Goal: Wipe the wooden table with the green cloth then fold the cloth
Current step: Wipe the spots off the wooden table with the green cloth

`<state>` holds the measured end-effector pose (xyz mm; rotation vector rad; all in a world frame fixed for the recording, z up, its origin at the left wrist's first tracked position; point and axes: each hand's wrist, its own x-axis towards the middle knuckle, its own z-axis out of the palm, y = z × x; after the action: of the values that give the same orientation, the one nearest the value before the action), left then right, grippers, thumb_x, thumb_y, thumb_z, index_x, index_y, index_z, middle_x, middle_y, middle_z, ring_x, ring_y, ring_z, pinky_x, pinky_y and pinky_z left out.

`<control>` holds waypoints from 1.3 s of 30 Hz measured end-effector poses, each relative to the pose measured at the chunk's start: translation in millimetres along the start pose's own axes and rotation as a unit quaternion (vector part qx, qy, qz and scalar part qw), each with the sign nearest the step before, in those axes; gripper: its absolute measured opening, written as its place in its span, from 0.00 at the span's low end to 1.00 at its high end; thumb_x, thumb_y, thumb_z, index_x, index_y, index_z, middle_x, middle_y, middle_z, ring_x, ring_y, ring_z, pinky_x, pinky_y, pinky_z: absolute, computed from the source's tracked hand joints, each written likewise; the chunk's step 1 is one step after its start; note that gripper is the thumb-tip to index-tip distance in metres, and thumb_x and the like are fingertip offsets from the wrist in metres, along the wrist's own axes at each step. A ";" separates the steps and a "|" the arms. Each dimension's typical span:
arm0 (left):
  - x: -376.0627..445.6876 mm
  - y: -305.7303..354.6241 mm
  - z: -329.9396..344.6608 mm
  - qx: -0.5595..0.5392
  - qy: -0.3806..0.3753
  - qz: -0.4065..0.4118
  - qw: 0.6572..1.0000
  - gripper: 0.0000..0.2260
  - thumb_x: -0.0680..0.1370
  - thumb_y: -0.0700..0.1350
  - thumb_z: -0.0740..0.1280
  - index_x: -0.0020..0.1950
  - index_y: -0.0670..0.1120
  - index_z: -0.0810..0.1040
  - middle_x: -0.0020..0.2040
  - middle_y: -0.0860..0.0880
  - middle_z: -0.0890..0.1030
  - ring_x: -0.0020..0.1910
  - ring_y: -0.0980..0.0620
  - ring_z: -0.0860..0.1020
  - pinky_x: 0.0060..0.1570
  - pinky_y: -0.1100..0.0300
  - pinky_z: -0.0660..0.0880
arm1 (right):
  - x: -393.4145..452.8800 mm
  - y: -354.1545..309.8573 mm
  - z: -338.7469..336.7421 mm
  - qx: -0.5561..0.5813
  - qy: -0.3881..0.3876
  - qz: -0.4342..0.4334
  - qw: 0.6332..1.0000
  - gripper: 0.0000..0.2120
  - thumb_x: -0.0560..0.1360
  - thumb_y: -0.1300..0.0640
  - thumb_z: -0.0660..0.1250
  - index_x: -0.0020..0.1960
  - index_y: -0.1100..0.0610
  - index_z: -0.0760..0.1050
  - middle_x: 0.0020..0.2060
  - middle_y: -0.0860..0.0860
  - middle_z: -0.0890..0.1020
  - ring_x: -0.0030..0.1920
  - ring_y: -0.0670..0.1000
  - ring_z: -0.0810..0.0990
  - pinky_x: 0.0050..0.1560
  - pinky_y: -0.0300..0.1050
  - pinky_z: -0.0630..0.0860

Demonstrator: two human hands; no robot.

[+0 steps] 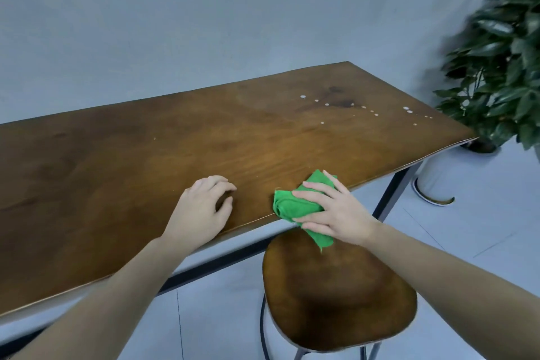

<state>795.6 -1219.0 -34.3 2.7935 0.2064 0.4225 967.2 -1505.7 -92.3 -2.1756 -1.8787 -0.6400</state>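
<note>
Pressing the green cloth (295,203) at the wooden table (146,161) near edge, right hand (336,213) clutches it; left hand (201,207) rests loosely curled, empty

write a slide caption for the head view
Right hand presses a bunched green cloth at the wooden table edge; left hand rests beside it; white droplets remain.

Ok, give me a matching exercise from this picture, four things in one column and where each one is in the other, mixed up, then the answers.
Things:
1. crumpled green cloth
2. white droplets
3. round wooden stool
4. leafy potted plant

Places:
A. on the floor past the wooden table's right end
B. under the right hand at the table's near edge
C. on the tabletop's far right part
D. on the floor in front of the table

Pairs: 1-B, 2-C, 3-D, 4-A
</note>
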 end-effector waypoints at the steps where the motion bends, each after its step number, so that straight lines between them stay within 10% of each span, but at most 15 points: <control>1: -0.4 0.5 1.1 -0.005 -0.003 0.004 1.000 0.11 0.81 0.49 0.61 0.62 0.55 0.77 0.65 0.57 0.75 0.66 0.56 0.69 0.63 0.58 0.65 | -2.4 2.6 -1.3 0.001 -0.001 -0.003 1.000 0.10 0.82 0.46 0.65 0.58 0.44 0.84 0.70 0.50 0.77 0.72 0.57 0.72 0.75 0.68 0.60; 6: -3.1 -1.4 3.5 -0.010 -0.010 0.001 1.000 0.12 0.81 0.50 0.61 0.63 0.55 0.77 0.65 0.57 0.74 0.67 0.55 0.69 0.65 0.55 0.65 | 22.9 -6.7 -2.2 0.000 -0.013 0.042 0.999 0.14 0.80 0.44 0.68 0.59 0.50 0.73 0.66 0.50 0.80 0.67 0.57 0.77 0.78 0.55 0.58; 14: 10.8 -1.5 10.6 -0.002 0.004 -0.031 1.000 0.11 0.80 0.46 0.62 0.61 0.54 0.77 0.63 0.57 0.75 0.64 0.53 0.70 0.62 0.54 0.66 | 81.4 -68.6 38.0 -0.054 0.040 -0.033 0.997 0.20 0.84 0.40 0.57 0.72 0.43 0.73 0.71 0.47 0.75 0.71 0.56 0.72 0.73 0.62 0.64; 31: 91.7 76.8 47.1 0.018 -0.051 0.045 0.998 0.12 0.81 0.49 0.62 0.63 0.55 0.76 0.65 0.57 0.74 0.66 0.56 0.69 0.65 0.56 0.65 | -99.5 163.7 -21.9 -0.176 0.004 0.066 0.982 0.23 0.82 0.39 0.63 0.76 0.41 0.68 0.70 0.48 0.76 0.66 0.56 0.76 0.67 0.63 0.64; 39: 85.5 75.0 50.0 0.014 -0.054 0.049 0.997 0.12 0.80 0.50 0.62 0.63 0.56 0.76 0.65 0.57 0.74 0.66 0.56 0.70 0.64 0.56 0.67 | -98.4 140.6 -16.7 -0.176 0.007 0.166 0.970 0.24 0.81 0.36 0.61 0.73 0.44 0.73 0.69 0.49 0.78 0.67 0.59 0.76 0.67 0.63 0.65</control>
<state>899.1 -1287.7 -33.0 2.8530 0.0513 0.2907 1091.4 -1624.9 -102.7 -2.6104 -1.4245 -0.9718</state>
